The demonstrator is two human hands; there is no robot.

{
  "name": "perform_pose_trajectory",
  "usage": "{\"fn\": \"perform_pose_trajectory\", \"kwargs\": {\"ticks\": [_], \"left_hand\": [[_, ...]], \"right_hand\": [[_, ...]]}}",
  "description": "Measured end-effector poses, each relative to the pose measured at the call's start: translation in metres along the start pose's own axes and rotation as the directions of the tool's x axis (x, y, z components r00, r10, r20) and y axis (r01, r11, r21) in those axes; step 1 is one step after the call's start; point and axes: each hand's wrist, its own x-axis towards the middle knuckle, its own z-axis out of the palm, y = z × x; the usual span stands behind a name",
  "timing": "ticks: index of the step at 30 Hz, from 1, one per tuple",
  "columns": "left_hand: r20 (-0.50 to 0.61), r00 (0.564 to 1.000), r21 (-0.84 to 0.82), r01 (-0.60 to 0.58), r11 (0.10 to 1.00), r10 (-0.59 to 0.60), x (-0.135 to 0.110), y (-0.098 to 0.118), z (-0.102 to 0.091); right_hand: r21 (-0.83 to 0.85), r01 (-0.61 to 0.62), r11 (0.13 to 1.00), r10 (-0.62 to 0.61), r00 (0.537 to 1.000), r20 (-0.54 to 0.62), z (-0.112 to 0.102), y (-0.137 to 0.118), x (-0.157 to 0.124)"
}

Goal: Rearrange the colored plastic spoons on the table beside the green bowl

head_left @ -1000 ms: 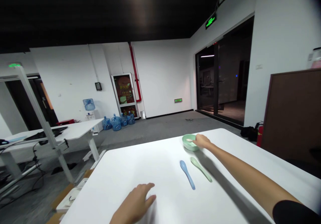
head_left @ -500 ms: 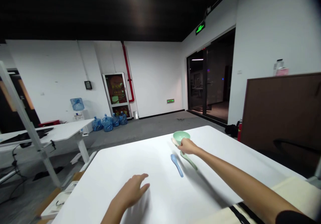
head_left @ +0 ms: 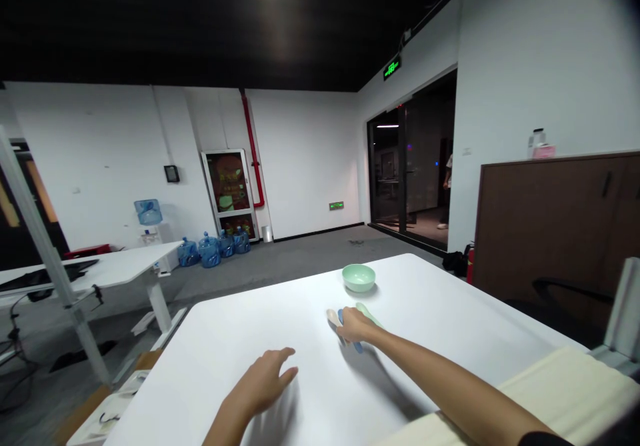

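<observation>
My right hand (head_left: 356, 326) is closed around a cream spoon (head_left: 332, 316), low over the white table (head_left: 240, 326). Partly covered by that hand is a blue spoon (head_left: 358, 347); its handle end shows below the fingers and a bit of its bowl above. Just beyond lies a green spoon (head_left: 367, 313), its handle hidden by my wrist. Farther back, a light green bowl (head_left: 359, 278) stands upright, apart from the hand. My left hand (head_left: 266, 379) hovers at the near left with fingers spread, holding nothing.
A cream cloth (head_left: 560, 393) lies on the table's right near corner. Beside the left edge are white trays (head_left: 100, 423). A brown cabinet (head_left: 545, 226) stands at the right, and several blue water jugs (head_left: 209, 251) are on the floor. A person (head_left: 448, 179) is partly visible beyond the doorway.
My right hand has moved from beside the bowl toward me with the cream spoon, down to the left of the blue and green spoons. My left hand has stayed nearly still.
</observation>
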Motion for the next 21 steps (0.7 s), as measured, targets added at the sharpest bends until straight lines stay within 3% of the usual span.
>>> {"fn": "perform_pose_trajectory", "kwargs": {"ticks": [9,14,21], "left_hand": [[0.006,1.0,-0.009,-0.002,1.0,0.002,0.003,0.0,0.003],[0.019,1.0,-0.003,0.014,1.0,-0.014,0.005,0.0,0.003],[0.024,1.0,-0.005,0.017,1.0,-0.017,0.006,0.0,0.004]], "right_hand": [[-0.072,0.026,0.997,-0.026,1.0,0.003,0.026,0.013,0.012],[-0.104,0.04,0.994,-0.041,0.999,-0.004,0.02,0.012,0.011],[-0.193,0.032,0.981,-0.059,0.989,-0.137,0.008,0.019,0.015]]}}
